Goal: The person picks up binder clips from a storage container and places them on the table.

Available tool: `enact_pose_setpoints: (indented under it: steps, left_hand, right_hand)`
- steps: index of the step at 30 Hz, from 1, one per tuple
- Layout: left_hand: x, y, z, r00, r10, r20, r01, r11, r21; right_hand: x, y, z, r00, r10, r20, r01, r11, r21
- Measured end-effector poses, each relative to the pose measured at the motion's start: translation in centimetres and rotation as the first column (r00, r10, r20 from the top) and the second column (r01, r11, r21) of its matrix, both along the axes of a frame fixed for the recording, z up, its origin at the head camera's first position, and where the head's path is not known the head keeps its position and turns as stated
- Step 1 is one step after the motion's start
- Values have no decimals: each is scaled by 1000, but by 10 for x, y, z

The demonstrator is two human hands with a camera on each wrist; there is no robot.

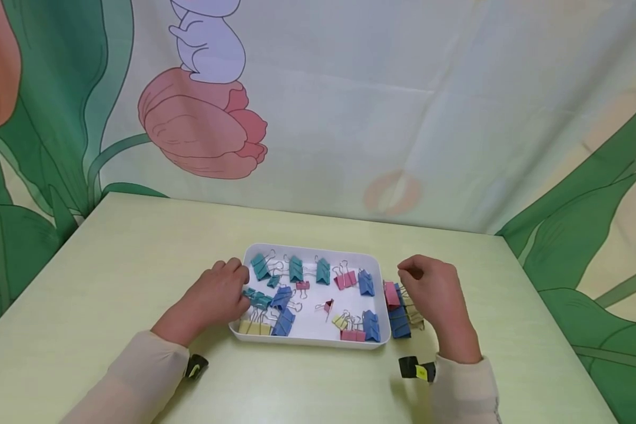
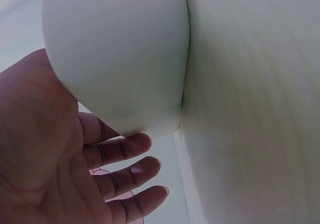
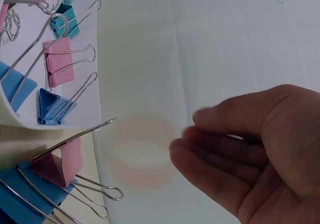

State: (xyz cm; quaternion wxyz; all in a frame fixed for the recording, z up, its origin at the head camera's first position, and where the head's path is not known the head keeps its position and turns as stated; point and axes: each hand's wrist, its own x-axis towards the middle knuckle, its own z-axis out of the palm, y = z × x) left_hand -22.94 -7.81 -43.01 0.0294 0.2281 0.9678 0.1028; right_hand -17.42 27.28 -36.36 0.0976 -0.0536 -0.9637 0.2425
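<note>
A white tray (image 1: 312, 340) of coloured binder clips sits on the table. My left hand (image 1: 219, 294) holds its left rim; in the left wrist view, the thumb passes behind the tray wall (image 2: 120, 58) and several fingers lie loosely bent by its outer side. The thumb tip is hidden there. My right hand (image 1: 429, 288) hovers past the tray's right side, above a pile of pink, blue and yellow binder clips. In the right wrist view, its thumb and bent fingers (image 3: 200, 164) come close together with nothing between them. A blue clip (image 3: 20, 191) and a pink clip (image 3: 70, 161) lie nearby.
Teal clips (image 1: 295, 269) stand along the tray's back, with blue, pink and yellow ones around the sides. A small pink clip (image 1: 328, 305) lies mid-tray. Behind the pale table (image 1: 153, 235) hangs a printed curtain (image 1: 350, 118).
</note>
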Motion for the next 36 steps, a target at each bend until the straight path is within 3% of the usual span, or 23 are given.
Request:
enact_pose_setpoints:
  steps: [10, 15, 24, 36]
  left_hand:
    - [0, -1, 1, 1000, 4, -4, -4, 1000, -2]
    - [0, -1, 0, 1000, 0, -8, 0, 1000, 2]
    - [0, -1, -1, 1000, -4, -11, 4, 1000, 2]
    - [0, -2, -2, 1000, -3, -8, 3, 1000, 2]
  right_hand:
    - [3, -14, 1, 975, 179, 130, -179, 984, -13]
    - [3, -20, -3, 956, 262, 132, -266, 964, 11]
    - [2, -33, -12, 929, 344, 135, -356, 932, 69]
    - [3, -53, -19, 878, 402, 260, -427, 903, 42]
